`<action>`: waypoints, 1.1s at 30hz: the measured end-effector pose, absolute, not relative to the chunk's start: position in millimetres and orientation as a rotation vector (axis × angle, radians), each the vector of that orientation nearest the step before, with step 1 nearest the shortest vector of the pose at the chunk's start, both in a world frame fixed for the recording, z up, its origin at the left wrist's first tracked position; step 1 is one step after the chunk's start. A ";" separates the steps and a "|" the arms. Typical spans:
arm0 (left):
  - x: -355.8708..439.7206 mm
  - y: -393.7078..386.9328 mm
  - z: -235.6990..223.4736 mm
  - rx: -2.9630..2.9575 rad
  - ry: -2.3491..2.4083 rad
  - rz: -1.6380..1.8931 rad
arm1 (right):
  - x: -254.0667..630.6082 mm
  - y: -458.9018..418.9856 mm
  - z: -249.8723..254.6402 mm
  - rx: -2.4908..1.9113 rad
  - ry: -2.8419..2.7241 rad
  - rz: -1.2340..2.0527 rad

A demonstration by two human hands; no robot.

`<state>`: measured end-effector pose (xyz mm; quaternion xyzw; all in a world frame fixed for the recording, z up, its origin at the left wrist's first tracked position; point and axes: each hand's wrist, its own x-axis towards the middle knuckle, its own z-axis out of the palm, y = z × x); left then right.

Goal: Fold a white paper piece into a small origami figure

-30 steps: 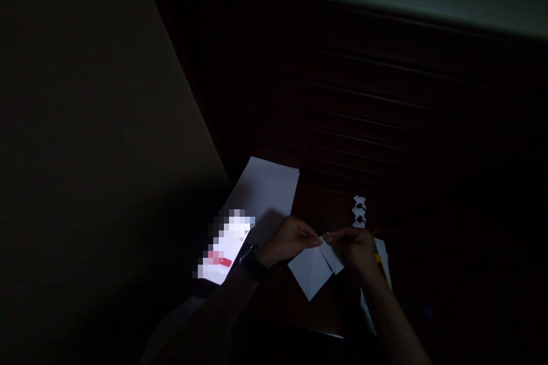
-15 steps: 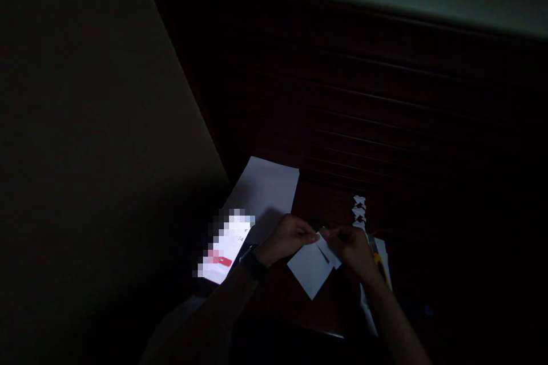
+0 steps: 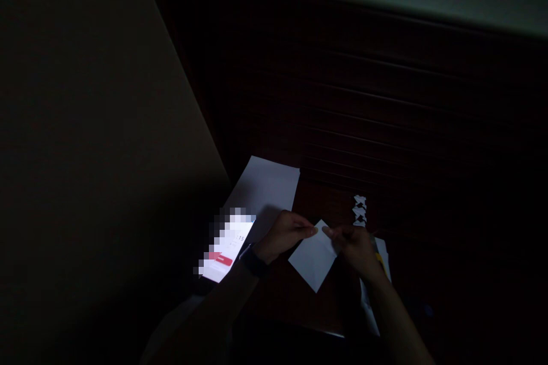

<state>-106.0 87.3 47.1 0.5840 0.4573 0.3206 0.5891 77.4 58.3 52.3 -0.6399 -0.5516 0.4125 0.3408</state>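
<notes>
Between my two hands is a small white sheet of paper (image 3: pixel 314 262), one corner pointing away from me and one towards me. My left hand (image 3: pixel 287 234), with a dark watch (image 3: pixel 253 262) on its wrist, pinches the upper left edge between thumb and fingers. On the other side my right hand (image 3: pixel 357 248) pinches the upper right edge, its fingers partly hidden in shadow. Just beyond the right hand lie several small folded paper pieces (image 3: pixel 359 211) in a column. A yellow-handled tool (image 3: pixel 379 261) shows partly behind the right wrist.
A lit phone (image 3: pixel 226 248) lies at the left, partly over a stack of larger white paper (image 3: pixel 268 182). More white paper (image 3: pixel 385 254) lies under the right forearm. The dark table (image 3: pixel 295 313) ends at a front edge, and a slatted dark panel (image 3: pixel 363 91) rises behind.
The paper, which had a folded or overlapping flap on its right side, now looks like one flat sheet. My right hand has shifted slightly, covering more of the yellow-handled tool.
</notes>
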 end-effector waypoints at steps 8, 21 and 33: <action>-107.7 88.4 48.3 1.371 1.066 0.731 | 78.6 59.2 48.0 -1.628 -1.422 1.061; -98.2 86.0 45.7 1.534 1.031 0.820 | 77.1 56.7 36.3 -1.440 -1.531 1.245; -107.8 90.9 50.4 1.470 1.103 0.851 | 82.3 53.1 57.5 -1.435 -1.593 1.254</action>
